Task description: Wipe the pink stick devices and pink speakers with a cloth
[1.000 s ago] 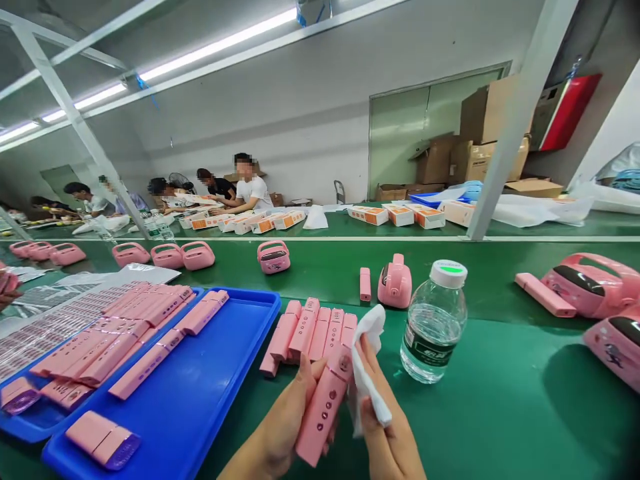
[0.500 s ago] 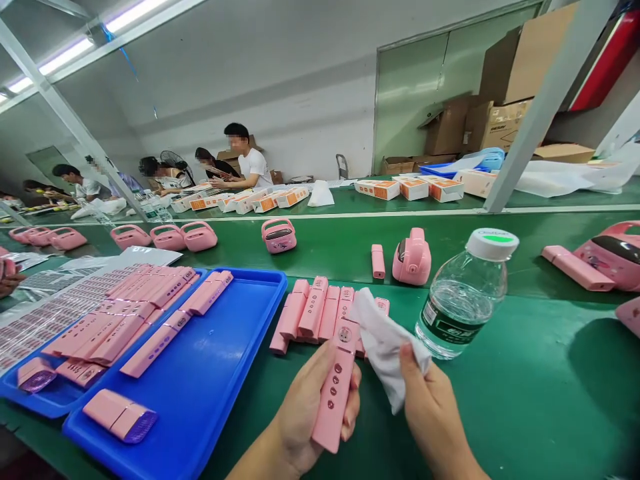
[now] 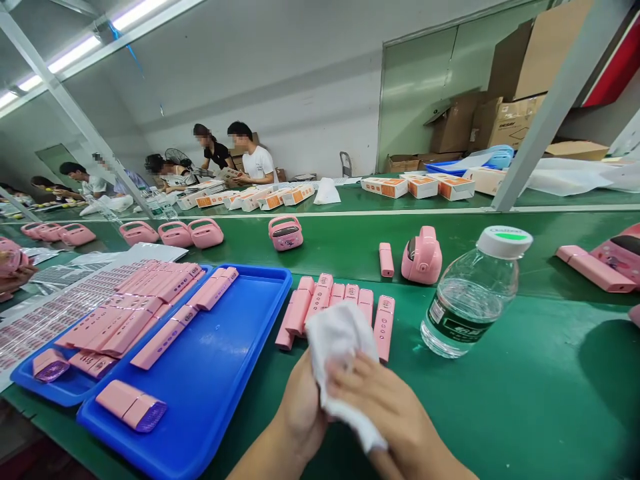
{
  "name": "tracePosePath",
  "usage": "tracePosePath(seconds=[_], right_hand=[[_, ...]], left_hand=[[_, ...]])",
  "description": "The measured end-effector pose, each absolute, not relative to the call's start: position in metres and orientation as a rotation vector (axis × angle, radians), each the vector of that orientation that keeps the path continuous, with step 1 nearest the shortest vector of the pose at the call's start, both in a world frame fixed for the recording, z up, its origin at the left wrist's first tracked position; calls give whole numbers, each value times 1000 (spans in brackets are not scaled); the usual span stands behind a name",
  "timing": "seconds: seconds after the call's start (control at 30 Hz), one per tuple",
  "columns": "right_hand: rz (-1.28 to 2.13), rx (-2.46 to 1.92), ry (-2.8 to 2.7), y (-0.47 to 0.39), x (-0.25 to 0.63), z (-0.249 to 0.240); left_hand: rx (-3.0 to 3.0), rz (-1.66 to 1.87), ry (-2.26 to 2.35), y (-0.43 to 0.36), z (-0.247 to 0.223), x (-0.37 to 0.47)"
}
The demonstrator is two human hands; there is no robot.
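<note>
My left hand (image 3: 303, 407) is wrapped round a pink flat microphone with a row of buttons, now hidden under a white cloth (image 3: 341, 331). Over it, my right hand (image 3: 377, 400) presses the cloth against the microphone, its fingers blurred by motion. Just beyond my hands lies a row of similar pink microphones (image 3: 384, 327) on the green table. To the left, a blue tray (image 3: 215, 353) carries a few more, some with purple mesh ends. A second blue tray (image 3: 30, 385) beside it is filled with pink microphones.
A water bottle (image 3: 467, 293) stands right of my hands. Pink speakers (image 3: 423, 257) with handles line the strip behind. Sticker sheets (image 3: 25, 327) lie at the left, near another person's hand (image 3: 23, 275). Orange-and-white boxes (image 3: 385, 187) and several co-workers are across the table.
My right hand has brought the cloth leftward from beside the microphone onto it, covering it. The view has shifted slightly. Across the table, the co-worker in black has risen higher.
</note>
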State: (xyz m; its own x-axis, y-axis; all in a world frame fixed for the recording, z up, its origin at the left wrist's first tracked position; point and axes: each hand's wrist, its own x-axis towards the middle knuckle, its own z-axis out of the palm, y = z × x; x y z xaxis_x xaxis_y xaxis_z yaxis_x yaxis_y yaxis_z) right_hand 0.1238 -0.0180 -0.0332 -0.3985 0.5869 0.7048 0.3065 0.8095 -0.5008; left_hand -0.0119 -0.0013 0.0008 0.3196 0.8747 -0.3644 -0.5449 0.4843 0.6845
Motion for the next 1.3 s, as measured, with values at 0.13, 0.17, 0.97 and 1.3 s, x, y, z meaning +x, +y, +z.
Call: tracePosePath(seconds=[0.13, 0.17, 0.97, 1.3], right_hand=[[1120, -1030, -1020, -16, 132, -39], [1274, -1008, -801, -16, 132, -39], [1374, -961, -574, -32, 119, -24], [291, -958, -1645, -31, 131, -27]], left_hand=[[488, 1030, 727, -6, 4, -5], [483, 1012, 704, -7, 5, -4], [599, 710, 746, -9, -7, -2], [632, 604, 739, -12, -18, 1]])
